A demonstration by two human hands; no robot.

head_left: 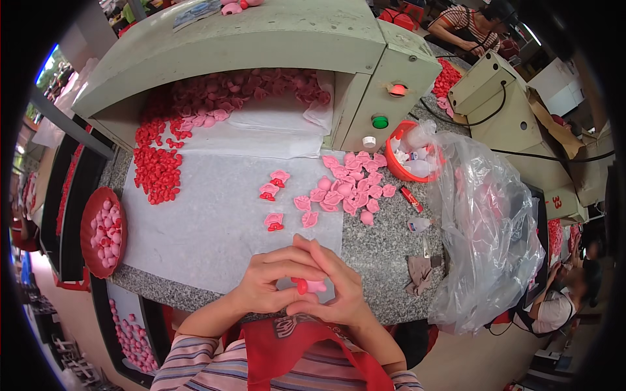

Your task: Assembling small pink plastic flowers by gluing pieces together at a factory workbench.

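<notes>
The left hand (pixel 264 277) and right hand (pixel 343 287) meet over the near edge of the tabletop (pixel 385 260), a red piece (pixel 300 285) and a pink piece (pixel 317 286) between them. The left fingers close about the red end and the right fingers curl in on the pink end; the knuckles hide part of the grip, so exactly where each fingertip bears is hard to tell. For a good join, it would seem best to line the red up with the pink's edge first, then squeeze squarely and evenly rather than hard, since the thin pink rim looks easy to bend. The three joined pairs (pixel 274 221) on the white sheet (pixel 215 241), each with red on its near side, make a handy pattern to check against. The pink heap (pixel 355 189) and red heap (pixel 156 176) lie well apart, which should help with picking cleanly.
</notes>
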